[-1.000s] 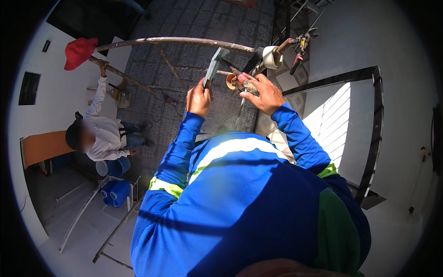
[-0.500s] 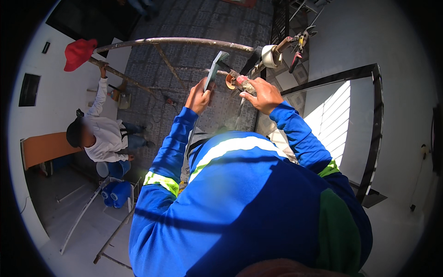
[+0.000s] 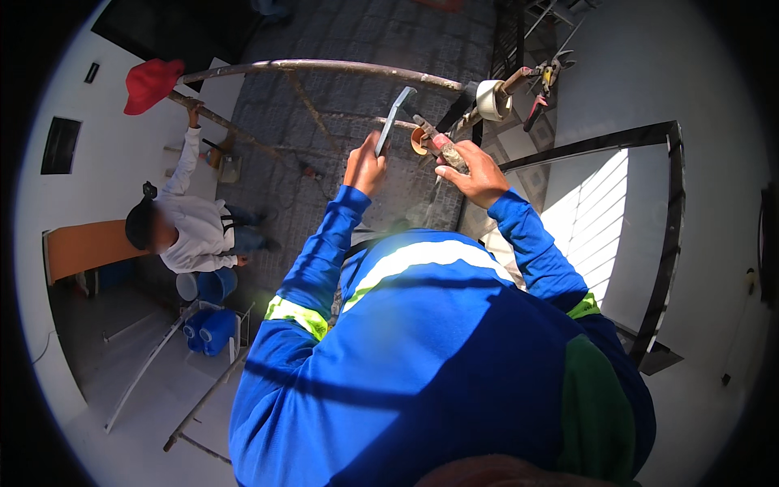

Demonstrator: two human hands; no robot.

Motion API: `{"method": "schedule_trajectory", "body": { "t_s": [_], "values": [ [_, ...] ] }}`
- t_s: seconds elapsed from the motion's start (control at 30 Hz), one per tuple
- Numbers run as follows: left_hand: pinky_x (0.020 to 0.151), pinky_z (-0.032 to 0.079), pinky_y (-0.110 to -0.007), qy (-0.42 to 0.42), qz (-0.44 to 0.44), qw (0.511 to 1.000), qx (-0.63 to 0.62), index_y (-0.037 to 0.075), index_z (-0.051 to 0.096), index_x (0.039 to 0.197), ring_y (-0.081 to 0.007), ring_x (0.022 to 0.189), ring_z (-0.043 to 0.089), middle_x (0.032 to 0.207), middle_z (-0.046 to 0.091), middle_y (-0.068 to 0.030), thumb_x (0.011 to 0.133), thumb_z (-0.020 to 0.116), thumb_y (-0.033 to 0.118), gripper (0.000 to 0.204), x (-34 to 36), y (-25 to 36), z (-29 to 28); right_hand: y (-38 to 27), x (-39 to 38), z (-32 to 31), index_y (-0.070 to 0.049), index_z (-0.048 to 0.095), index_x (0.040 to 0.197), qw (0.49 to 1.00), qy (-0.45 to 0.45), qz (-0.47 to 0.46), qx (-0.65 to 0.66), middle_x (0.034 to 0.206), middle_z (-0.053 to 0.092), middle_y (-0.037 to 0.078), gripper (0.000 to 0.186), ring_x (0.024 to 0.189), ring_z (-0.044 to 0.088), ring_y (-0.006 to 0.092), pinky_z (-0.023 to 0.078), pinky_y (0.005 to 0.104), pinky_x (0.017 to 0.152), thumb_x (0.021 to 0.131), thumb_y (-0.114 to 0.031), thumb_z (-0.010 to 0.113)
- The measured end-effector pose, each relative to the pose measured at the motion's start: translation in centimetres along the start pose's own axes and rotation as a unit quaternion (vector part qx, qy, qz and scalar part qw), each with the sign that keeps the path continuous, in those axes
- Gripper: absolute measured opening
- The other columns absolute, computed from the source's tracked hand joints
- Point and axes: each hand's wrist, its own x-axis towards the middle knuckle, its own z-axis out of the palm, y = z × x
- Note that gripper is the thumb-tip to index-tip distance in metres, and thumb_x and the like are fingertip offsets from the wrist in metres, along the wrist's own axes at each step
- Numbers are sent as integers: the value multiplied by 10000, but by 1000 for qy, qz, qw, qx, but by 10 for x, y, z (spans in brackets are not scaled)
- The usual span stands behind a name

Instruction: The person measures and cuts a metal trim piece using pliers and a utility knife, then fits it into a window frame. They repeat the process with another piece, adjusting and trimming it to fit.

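My left hand (image 3: 367, 168) is closed around the lower part of a flat grey metal strip (image 3: 393, 122), which stands up from the fist and is bent at its top end. My right hand (image 3: 480, 174) grips a worn hand tool (image 3: 444, 146), reddish in the middle with a dirty grey handle; it looks like pliers, with the dark end pointing up and left toward the strip. Tool and strip are apart. Just behind the tool is an orange-brown ring (image 3: 418, 141), partly hidden by it. The lower end of the strip is covered by my fingers.
A scaffold rail (image 3: 324, 67) curves ahead, carrying a white tape roll (image 3: 492, 100), hanging pliers (image 3: 541, 97) and a red cap (image 3: 152, 85). Left and below, a person in white (image 3: 195, 231) grasps the scaffold. Blue containers (image 3: 217, 331) stand nearby. A dark frame (image 3: 673, 203) is at right.
The whole view has shifted slightly. The strip and the tool are somewhat farther apart, and the tool has tilted more to the left in my right hand.
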Motion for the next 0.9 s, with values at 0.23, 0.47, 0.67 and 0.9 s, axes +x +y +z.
{"method": "schedule_trajectory", "body": {
  "t_s": [0.23, 0.47, 0.67, 0.9],
  "values": [
    [724, 478, -505, -11, -44, 999, -25, 39, 524, 976, -532, 901, 557, 849, 582, -302, 817, 507, 36, 160, -3, 10, -5, 7, -1, -11, 14, 626, 1210, 995, -5, -104, -2, 1227, 601, 156, 491, 1113, 616, 337, 489, 387, 945, 856, -310, 733],
    [654, 474, -459, -9, -35, 999, -1, 40, 514, 967, -407, 789, 553, 791, 560, -225, 842, 485, 17, 131, -3, 12, -5, -4, 1, -16, -10, 615, 1248, 993, 14, -107, -52, 1233, 591, 137, 508, 1116, 610, 338, 496, 406, 931, 865, -323, 727],
    [738, 475, -518, -18, -42, 999, -16, 48, 506, 995, -532, 930, 549, 882, 584, -300, 801, 503, 11, 199, -6, 12, -6, -3, 6, -18, -38, 594, 1228, 986, 32, -129, -99, 1189, 590, 138, 479, 1082, 609, 357, 506, 432, 895, 851, -302, 724],
    [738, 464, -534, -18, -45, 999, -12, 48, 505, 1016, -534, 928, 548, 894, 580, -306, 791, 507, 26, 225, -5, 8, -6, -1, 11, -27, -66, 575, 1210, 979, 37, -170, -104, 1188, 599, 119, 430, 1092, 601, 353, 511, 429, 907, 846, -246, 719]
  ]
}}
